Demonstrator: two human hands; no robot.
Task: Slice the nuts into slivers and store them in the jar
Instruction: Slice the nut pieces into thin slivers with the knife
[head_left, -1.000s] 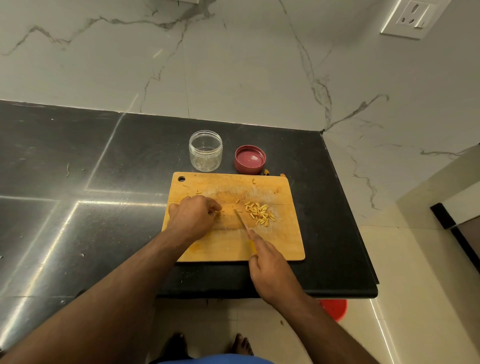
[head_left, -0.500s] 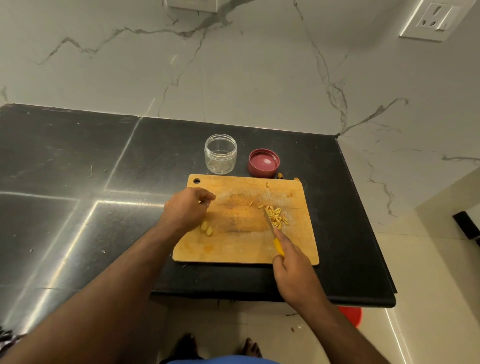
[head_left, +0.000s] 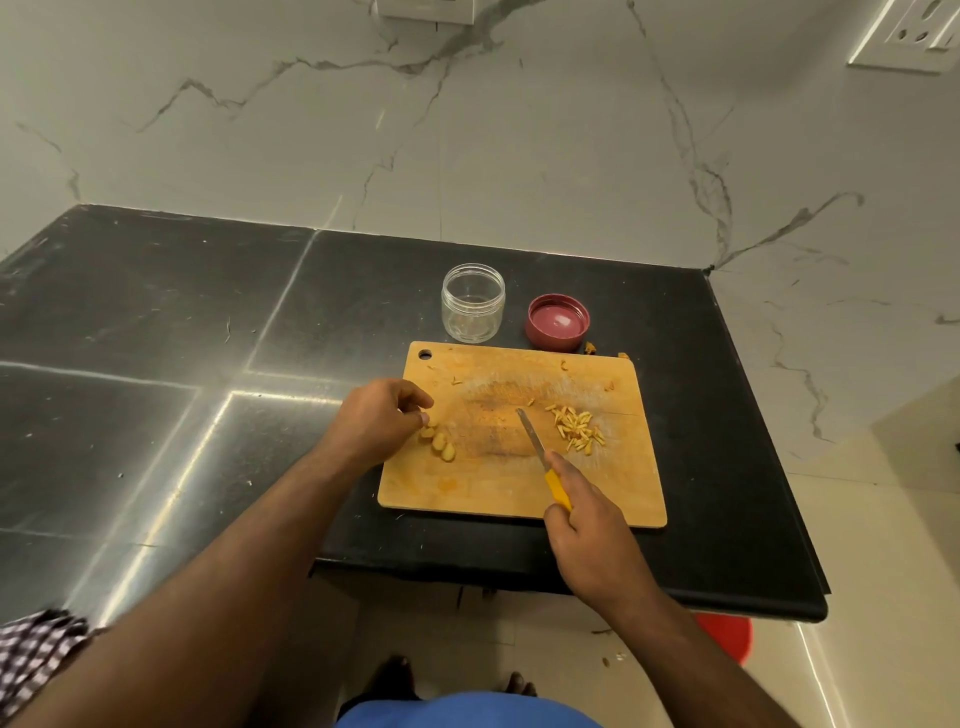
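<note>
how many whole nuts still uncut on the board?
3 visible, clustered near the cutting board's left edge: one at the left hand's fingertips, one just below it, one lowest. The hand may hide more.

The left hand (head_left: 376, 418) hovered with fingers loosely curled, fingertips pointing down and holding nothing, while the right hand (head_left: 592, 540), forearm angled in from the lower right, was wrapped in a grip with its forefinger extended forward.

White veined marble wall (head_left: 519, 156) with sockets (head_left: 919, 31) backs a glossy black counter (head_left: 156, 364).
</note>
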